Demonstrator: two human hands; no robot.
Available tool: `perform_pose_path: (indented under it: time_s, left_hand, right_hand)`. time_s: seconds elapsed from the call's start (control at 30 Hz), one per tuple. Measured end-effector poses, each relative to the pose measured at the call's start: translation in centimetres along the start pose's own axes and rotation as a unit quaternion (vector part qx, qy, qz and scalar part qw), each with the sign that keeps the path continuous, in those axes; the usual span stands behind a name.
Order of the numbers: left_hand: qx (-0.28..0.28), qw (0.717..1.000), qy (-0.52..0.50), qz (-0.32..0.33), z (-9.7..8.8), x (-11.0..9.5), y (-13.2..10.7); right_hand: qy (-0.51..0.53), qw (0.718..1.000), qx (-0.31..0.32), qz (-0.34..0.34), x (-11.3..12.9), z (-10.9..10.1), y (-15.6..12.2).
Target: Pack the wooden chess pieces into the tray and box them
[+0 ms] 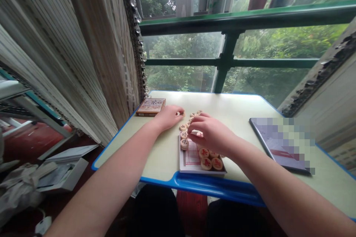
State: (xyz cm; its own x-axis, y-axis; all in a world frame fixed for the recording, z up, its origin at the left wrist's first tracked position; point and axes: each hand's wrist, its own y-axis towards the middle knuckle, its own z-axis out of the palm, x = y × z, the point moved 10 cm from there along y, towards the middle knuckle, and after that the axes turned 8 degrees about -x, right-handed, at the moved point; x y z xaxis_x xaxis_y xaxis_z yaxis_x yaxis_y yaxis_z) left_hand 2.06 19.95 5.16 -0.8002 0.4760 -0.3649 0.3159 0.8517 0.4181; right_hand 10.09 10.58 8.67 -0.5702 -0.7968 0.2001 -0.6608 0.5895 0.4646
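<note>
My left hand (169, 116) is closed in a pinch at a round wooden Chinese chess piece (182, 114) on the table's far middle. My right hand (213, 130) hovers over the far part of a shallow open box (192, 155), fingers curled toward the thumb; what lies between the fingertips is hidden. Inside the box, black-marked pieces are stacked along the left side (184, 143). Several red-marked pieces (206, 163) sit at its near right. Between my hands, more loose pieces (183, 127) lie on the tabletop beyond the box, partly covered by my right fingers.
The pale table (119, 152) has a blue raised rim. A flat printed box (150, 106) rests at its far left corner, and a dark-edged tablet-like slab (274, 148) lies at right. Curtains (111, 52) hang at left; a green-framed window (228, 55) stands behind.
</note>
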Motion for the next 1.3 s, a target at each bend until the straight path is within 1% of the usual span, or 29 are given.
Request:
perform_pose_path:
  time_s: [0.07,0.13,0.23,0.3,0.4,0.53,0.6,0.67,0.73,0.8,0.87,0.97,1.07,1.17,1.3]
  left_hand:
    - [-0.016,0.997,-0.068,-0.029,-0.5,0.1,0.1]
    - [-0.022,0.986,-0.154,-0.062,-0.7,0.2,0.2]
    - [-0.001,0.959,-0.267,-0.096,-0.6,-0.3,0.0]
    - [0.026,0.941,-0.320,-0.110,-0.4,-0.8,-0.3]
    - [0.058,0.922,-0.364,-0.116,-0.2,-1.4,-0.6]
    - [0.082,0.916,-0.380,-0.094,-0.1,-2.0,-0.8]
    - [0.088,0.915,-0.384,-0.086,0.0,-2.1,-0.8]
    - [0.095,0.914,-0.385,-0.082,0.2,-2.3,-0.9]
    - [0.107,0.914,-0.383,-0.076,0.4,-2.6,-1.0]
    - [0.115,0.912,-0.386,-0.074,0.4,-3.0,-1.1]
    - [0.109,0.909,-0.395,-0.079,0.2,-3.1,-1.1]
    - [0.096,0.909,-0.398,-0.079,-0.1,-3.2,-1.1]
    - [0.089,0.923,-0.371,-0.052,-0.4,-3.5,-1.0]
    - [0.062,0.934,-0.349,-0.037,-0.8,-3.6,-0.8]
    - [0.035,0.931,-0.361,-0.041,-1.1,-3.3,-0.7]
  right_hand:
    - [-0.026,0.998,-0.043,0.039,-1.3,-1.1,0.2]
    - [-0.046,0.991,-0.095,0.083,-2.9,-2.2,0.1]
    - [-0.054,0.979,-0.150,0.124,-4.6,-3.2,-0.2]
    - [-0.042,0.977,-0.159,0.132,-5.2,-3.3,-0.3]
    - [-0.034,0.980,-0.136,0.141,-5.4,-3.0,-0.2]
    - [-0.012,0.981,-0.082,0.175,-5.5,-2.1,-0.1]
    - [0.028,0.976,-0.078,0.203,-5.7,-1.8,-0.2]
    - [0.083,0.964,-0.084,0.239,-6.2,-1.3,-0.5]
    - [0.166,0.943,-0.084,0.277,-6.8,-0.5,-0.7]
    - [0.261,0.910,-0.082,0.312,-7.1,0.4,-0.9]
    - [0.336,0.874,-0.091,0.338,-7.3,0.8,-1.0]
    - [0.398,0.832,-0.111,0.370,-7.6,0.6,-1.3]
    - [0.434,0.804,-0.125,0.388,-8.0,0.4,-1.5]
    - [0.447,0.795,-0.137,0.387,-8.4,0.2,-1.6]
    - [0.454,0.798,-0.146,0.368,-8.2,0.1,-1.4]
